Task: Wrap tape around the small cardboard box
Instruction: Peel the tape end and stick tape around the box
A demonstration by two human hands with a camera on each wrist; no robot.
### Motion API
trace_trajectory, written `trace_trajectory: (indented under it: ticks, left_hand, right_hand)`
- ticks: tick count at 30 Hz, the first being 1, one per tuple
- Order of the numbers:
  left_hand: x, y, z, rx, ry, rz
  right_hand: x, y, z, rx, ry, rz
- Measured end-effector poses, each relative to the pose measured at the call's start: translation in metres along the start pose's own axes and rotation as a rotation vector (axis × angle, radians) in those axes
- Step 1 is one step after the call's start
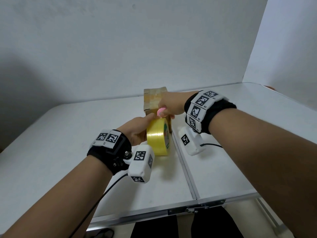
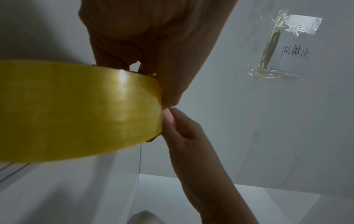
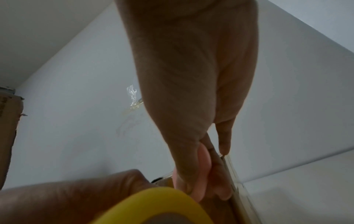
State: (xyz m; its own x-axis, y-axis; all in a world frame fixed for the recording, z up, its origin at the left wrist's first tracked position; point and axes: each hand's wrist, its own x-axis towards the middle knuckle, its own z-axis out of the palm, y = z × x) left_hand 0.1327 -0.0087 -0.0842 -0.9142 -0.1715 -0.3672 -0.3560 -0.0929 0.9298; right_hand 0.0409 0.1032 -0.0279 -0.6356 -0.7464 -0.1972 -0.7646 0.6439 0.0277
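Observation:
A small cardboard box, with clear tape over its top, stands upright at the middle back of the white table. Just in front of it my left hand grips a yellow tape roll on edge, thumb on the rim. My right hand reaches in from the right and pinches at the top of the roll, its pink thumbnail against the tape. The left wrist view shows the roll and the right hand's thumbnail at its rim. In the right wrist view, thumb and forefinger press together above the roll. The box's lower part is hidden behind the roll.
A seam runs front to back through the table, just right of the roll. White walls close the back and right sides. Scraps of clear tape stick to the wall. A cable trails from my left wrist. The table's metal front edge is near me.

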Motion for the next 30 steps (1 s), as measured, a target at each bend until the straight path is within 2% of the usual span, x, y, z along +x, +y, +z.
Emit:
trace_trajectory:
  ticks: [16,20,26,30]
  left_hand:
    - [0.0040,0.0079,-0.0016,0.204,0.082,-0.102]
    - [0.0036,0.0076,-0.0027,0.169,0.078,-0.137]
    - [0.0062,0.0073,0.0020,0.135,0.115,-0.075]
    - [0.0072,0.0062,0.0015,0.101,0.099,-0.076]
  right_hand:
    - [0.0014,-0.0039,0.0002,-0.083,0.014,0.025]
    - [0.0025,-0.0005,-0.0003,-0.089,-0.008,-0.008]
    - [0.0028,-0.0043,-0.0053,-0.130,-0.046,0.020]
    - [0.0039,0.0005,-0.0070,-0.023,-0.071,0.020]
